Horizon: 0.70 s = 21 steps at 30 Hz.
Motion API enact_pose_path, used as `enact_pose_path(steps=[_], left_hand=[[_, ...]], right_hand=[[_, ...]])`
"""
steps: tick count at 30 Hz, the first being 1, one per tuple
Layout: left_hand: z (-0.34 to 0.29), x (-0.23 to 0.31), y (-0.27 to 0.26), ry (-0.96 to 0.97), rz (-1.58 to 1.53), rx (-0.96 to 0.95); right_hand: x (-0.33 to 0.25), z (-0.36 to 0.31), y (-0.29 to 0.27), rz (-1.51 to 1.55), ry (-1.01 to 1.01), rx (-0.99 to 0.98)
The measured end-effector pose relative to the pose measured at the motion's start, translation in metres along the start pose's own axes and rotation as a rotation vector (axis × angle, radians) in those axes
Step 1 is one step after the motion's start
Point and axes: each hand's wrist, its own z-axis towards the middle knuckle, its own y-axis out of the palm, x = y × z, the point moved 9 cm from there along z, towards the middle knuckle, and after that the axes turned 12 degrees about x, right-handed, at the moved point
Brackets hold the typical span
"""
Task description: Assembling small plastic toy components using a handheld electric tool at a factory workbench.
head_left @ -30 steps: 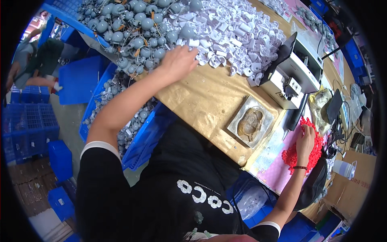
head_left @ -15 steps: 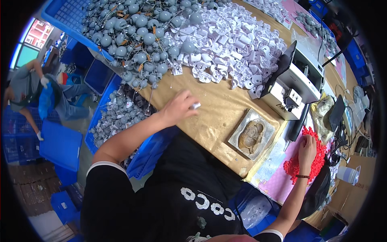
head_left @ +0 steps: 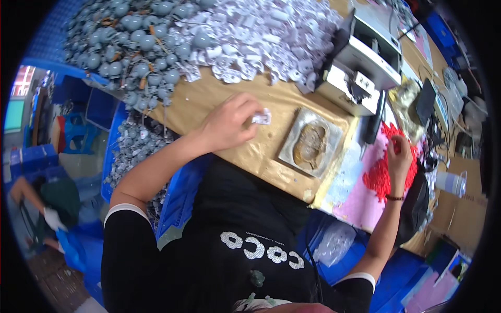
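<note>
My left hand [head_left: 235,122] is above the brown-covered table, its fingers pinched on a small white plastic part [head_left: 262,117]. Left of the metal block [head_left: 311,142], which has a rounded hollow in its top, this hand stays apart from it. At the right, my right hand [head_left: 400,156] is over a pile of small red plastic pieces [head_left: 378,177] on a pink sheet. Its thumb and fingertips are brought together. Whether a red piece sits between them is too small to tell. The white parts pile [head_left: 245,44] lies beyond my left hand.
Grey round parts with wires [head_left: 138,39] are heaped at the far left. A blue crate [head_left: 180,195] with grey parts stands below the table edge. A white and black machine [head_left: 360,68] stands behind the metal block. Another person's gloved hand [head_left: 53,219] shows at the left.
The view has shifted, moving the table leftward and up in the picture. My left hand has come nearer the metal block, still with the white part. My right hand's fingers have bunched over the red pieces.
</note>
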Motion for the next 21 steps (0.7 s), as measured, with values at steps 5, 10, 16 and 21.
enact_pose_path(steps=[5, 10, 16, 21], left_hand=[[0.025, 0.069, 0.058, 0.304, -0.202, 0.051], [0.035, 0.062, 0.092, 0.142, -0.11, -0.066], [0.037, 0.051, 0.075, 0.088, -0.161, 0.027], [0.09, 0.003, -0.037, 0.218, 0.156, 0.362]], right_hand=[[-0.088, -0.009, 0.006, 0.547, 0.117, -0.037], [-0.196, -0.03, 0.028, 0.615, -0.164, -0.12], [-0.247, -0.051, 0.052, 0.399, -0.645, -0.055], [-0.247, -0.062, 0.055, 0.297, -0.657, -0.074]])
